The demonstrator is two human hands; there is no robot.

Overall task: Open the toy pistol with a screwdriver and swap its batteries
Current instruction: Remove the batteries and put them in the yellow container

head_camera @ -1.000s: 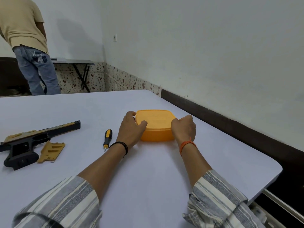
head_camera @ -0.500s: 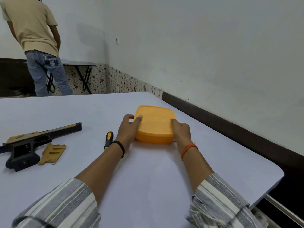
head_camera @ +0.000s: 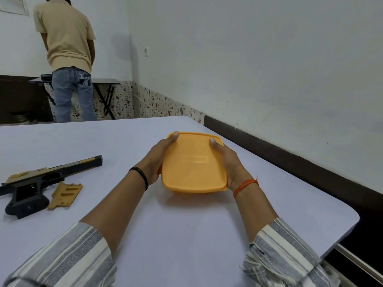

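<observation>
1. My left hand (head_camera: 154,162) and right hand (head_camera: 228,162) grip the opposite sides of a rounded-square orange plastic box (head_camera: 193,162), thumbs curled over its lid, in the middle of the scene.
2. The box is tilted, its lid facing me, over the white table (head_camera: 186,235); I cannot tell whether its far edge touches the tabletop.
3. The black-and-tan plastic toy pistol (head_camera: 41,181) lies well apart at the near left, barrel pointing right and away.
4. Its flat tan plastic cover plate (head_camera: 65,195) lies off the pistol, just beside the grip.
5. My left forearm (head_camera: 116,204) crosses the table between pistol and box.
6. Far left, a person in a beige shirt and jeans (head_camera: 66,59) stands with their back to me at a dark folding table (head_camera: 107,80).
</observation>
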